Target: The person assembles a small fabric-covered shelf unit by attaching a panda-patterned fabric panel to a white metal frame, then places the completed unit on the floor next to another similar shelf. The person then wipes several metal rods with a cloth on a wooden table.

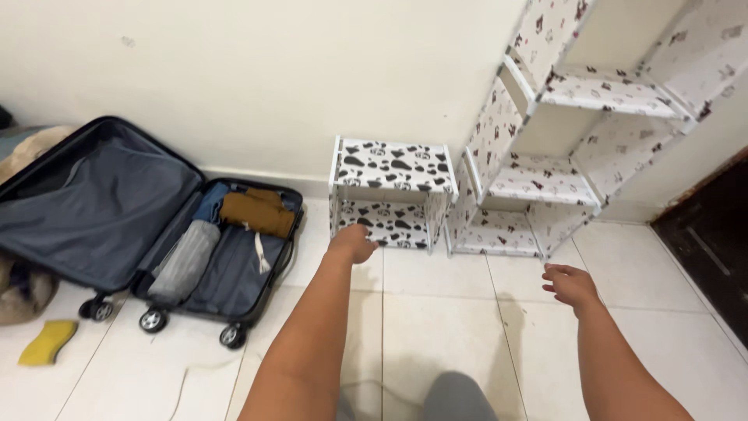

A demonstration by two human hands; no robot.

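My left hand [352,243] reaches forward with its fingers curled, just in front of the lower opening of a small cow-patterned shelf unit [393,165] that stands against the wall. It holds nothing that I can see. My right hand [570,284] hovers over the tiled floor with fingers loosely apart and empty, a little in front of a taller patterned shelf rack [538,178]. An open dark suitcase [101,210] lies to the left, with folded clothes inside: a grey roll [185,261], a brown garment [257,212] and a blue one [210,201].
A yellow sponge-like pad [48,341] lies on the white tiles at the left. A beige bundle [23,292] sits behind the suitcase lid. A dark door [713,242] is at the right edge. My grey-clad knee [458,398] shows at the bottom.
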